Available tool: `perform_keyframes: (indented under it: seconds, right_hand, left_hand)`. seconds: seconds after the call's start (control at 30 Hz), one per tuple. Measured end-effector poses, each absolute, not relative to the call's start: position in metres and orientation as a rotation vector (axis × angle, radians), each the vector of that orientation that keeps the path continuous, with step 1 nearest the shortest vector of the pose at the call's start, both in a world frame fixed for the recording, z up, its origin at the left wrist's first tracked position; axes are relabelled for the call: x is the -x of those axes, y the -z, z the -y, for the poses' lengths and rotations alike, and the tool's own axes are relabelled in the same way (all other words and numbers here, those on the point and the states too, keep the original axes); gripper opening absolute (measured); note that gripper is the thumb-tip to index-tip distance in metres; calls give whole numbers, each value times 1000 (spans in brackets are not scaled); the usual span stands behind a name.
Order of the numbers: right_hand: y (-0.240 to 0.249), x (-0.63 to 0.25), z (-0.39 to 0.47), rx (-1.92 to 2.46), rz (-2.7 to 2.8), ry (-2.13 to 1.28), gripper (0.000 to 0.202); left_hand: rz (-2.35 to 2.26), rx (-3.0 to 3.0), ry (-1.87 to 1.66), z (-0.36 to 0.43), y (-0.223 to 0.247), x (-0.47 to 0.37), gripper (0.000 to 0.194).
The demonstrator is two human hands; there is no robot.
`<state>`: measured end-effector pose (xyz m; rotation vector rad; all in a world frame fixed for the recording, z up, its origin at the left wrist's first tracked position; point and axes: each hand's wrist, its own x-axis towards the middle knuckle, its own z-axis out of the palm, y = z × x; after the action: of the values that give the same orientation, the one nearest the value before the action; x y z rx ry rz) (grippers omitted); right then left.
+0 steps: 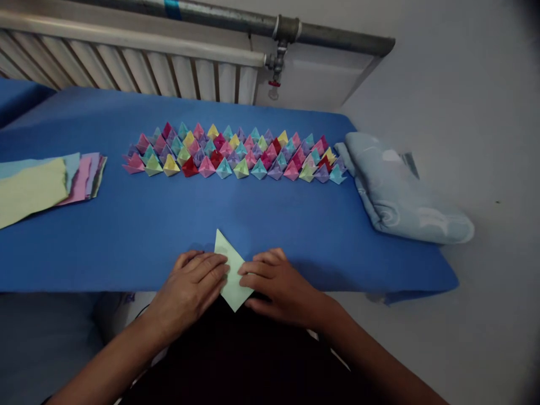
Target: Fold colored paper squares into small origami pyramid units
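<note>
A pale green folded piece of origami paper (233,281) lies at the table's front edge, one pointed corner up and another hanging past the edge toward my body. My left hand (192,284) rests its fingers over the paper's left side; its thumb is hidden. From the right, my right hand (274,284) grips the other side, fingers bent on top and thumb low by the edge. Beyond both hands stand rows of small folded paper boats (241,167) in pink, red, yellow, green, blue and purple.
A stack of coloured paper sheets (31,188) lies at the left of the blue-covered table (270,225). On the right is a folded light-blue blanket (405,194) beside the wall. Behind the table are a white radiator (156,70) and a pipe with a red-handled valve (276,67).
</note>
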<state>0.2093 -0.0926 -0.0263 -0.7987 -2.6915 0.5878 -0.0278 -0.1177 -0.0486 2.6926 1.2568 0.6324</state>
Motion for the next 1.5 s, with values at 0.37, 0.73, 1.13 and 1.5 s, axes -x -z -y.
perform_keyframes:
  seconds: [0.37,0.73,1.13,1.5]
  right_hand:
    - [48,-214,112,978,2464,-290,14]
    - [50,-210,115,1182,2261,-373,12]
    - [50,-207,113,1207,2180,-424,10]
    - [49,-205,112,1254,2138,-476,11]
  left_hand:
    - [-1122,-2768,-640,125,42,36,21]
    - [-1282,-2656,-732,123,45,27,12]
    - [-1471,-2481,-719,119,50,21,21]
    - [-1568,-2399,-670,115,48,18,28]
